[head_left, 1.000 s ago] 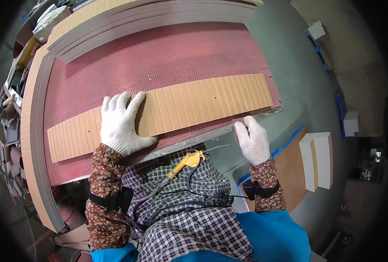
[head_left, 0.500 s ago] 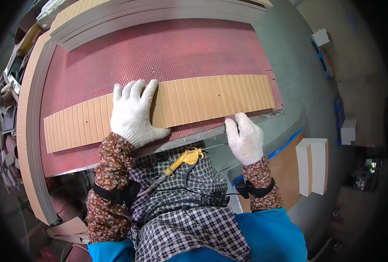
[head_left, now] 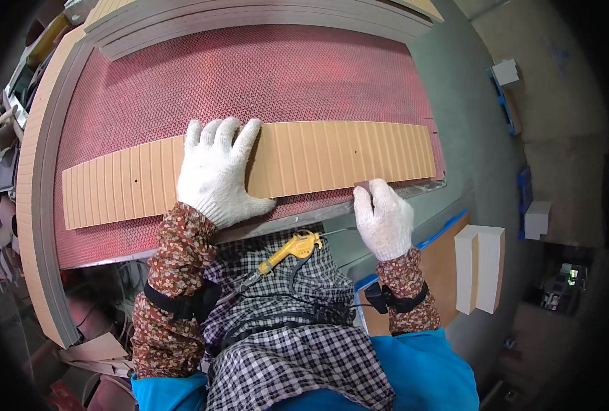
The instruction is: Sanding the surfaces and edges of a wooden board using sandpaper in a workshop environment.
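A long tan board [head_left: 304, 159] with crosswise grooves and two small dark holes lies on a red textured mat [head_left: 318, 75]. My left hand [head_left: 215, 175], in a white knit glove, rests flat across the board left of its middle, fingers stretched and thumb out to the side. My right hand [head_left: 384, 220], gloved alike, is closed in a pinch at the board's near edge, right of the middle. A small, flat brownish piece [head_left: 364, 185] shows at its fingertips; its kind is unclear. Below the table edge, a yellow air blow gun [head_left: 291, 250] hangs against my checked apron.
Stacked boards [head_left: 250, 24] line the mat's far side, and more curved ones [head_left: 34, 185] stand along its left. To the right, white-edged blocks [head_left: 479, 267] sit on a brown sheet [head_left: 421, 264] with a blue rim. Assorted scraps [head_left: 6, 147] crowd the far left.
The view has turned slightly, so the board's left end appears higher and its right end lower. Both hands keep nearly the same places on the board.
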The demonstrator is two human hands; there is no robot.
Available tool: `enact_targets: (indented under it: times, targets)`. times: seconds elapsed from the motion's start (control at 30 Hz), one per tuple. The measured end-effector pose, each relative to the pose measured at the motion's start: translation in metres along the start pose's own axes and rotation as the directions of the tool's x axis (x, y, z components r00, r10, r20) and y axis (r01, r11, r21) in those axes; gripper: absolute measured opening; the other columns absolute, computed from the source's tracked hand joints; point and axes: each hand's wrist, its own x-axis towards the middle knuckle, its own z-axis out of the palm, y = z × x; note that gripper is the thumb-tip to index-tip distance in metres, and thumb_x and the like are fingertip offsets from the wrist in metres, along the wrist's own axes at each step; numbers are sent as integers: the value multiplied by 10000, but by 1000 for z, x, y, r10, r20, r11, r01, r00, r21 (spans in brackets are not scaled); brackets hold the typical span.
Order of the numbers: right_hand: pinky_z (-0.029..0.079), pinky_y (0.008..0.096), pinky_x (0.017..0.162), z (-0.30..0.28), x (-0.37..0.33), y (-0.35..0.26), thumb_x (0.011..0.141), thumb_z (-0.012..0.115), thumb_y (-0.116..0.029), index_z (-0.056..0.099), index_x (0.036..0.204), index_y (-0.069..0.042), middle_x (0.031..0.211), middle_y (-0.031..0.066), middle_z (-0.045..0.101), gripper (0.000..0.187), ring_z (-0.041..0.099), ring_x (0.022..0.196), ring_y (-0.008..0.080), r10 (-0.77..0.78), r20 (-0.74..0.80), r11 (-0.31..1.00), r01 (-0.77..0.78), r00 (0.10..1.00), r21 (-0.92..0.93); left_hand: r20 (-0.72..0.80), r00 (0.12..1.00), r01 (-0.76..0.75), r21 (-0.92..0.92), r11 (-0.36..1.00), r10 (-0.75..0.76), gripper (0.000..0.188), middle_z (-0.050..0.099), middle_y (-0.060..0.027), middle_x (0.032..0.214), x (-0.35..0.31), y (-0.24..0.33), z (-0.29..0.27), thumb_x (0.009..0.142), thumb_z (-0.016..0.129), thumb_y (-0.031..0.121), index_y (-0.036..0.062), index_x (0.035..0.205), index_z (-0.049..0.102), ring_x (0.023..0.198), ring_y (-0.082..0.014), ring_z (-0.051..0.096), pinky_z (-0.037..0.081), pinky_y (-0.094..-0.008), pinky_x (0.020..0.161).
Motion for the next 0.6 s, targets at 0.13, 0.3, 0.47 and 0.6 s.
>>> enact_targets:
  times: [0.13, 0.3, 0.47, 0.6]
  targets:
    - [567, 489, 626, -1, 1, 0, 997, 687, -204, 616, 910, -62, 809, 176, 701, 181, 708, 718, 398, -11, 35, 999, 12, 999, -49, 13, 1000, 5, -18, 1000, -5, 1086, 552, -186, 1367, 1, 0, 0, 632, 866, 572, 53, 1515, 503, 1364, -368, 496, 245, -617, 1247]
    - [581, 472, 643, 5, 26, 2, 1001, 675, -195, 653, 942, -56, 841, 178, 726, 153, 729, 744, 380, -87, 10, 996, 87, 996, -27, 42, 999, 20, -50, 999, -18, 1077, 541, -212, 1411, 0, 1, -5, 664, 856, 567, 37, 1530, 496, 1398, -411, 488, 258, -626, 1264]
    - [595, 520, 747, 19, 84, 10, 1027, 609, -247, 680, 977, -33, 902, 214, 751, 231, 746, 815, 412, -113, 40, 993, 114, 993, -34, 42, 999, 29, -52, 998, -27, 1074, 541, -216, 1413, 3, 3, -6, 666, 857, 564, 34, 1528, 498, 1403, -417, 483, 255, -628, 1270]
    - [592, 544, 792, 28, 137, 7, 1036, 589, -276, 680, 982, -1, 916, 248, 745, 295, 747, 861, 430, -34, 160, 984, 61, 987, -167, 54, 998, 32, -47, 998, -29, 1084, 539, -218, 1419, 3, 3, -6, 663, 855, 586, 37, 1528, 498, 1411, -418, 477, 256, -623, 1275]
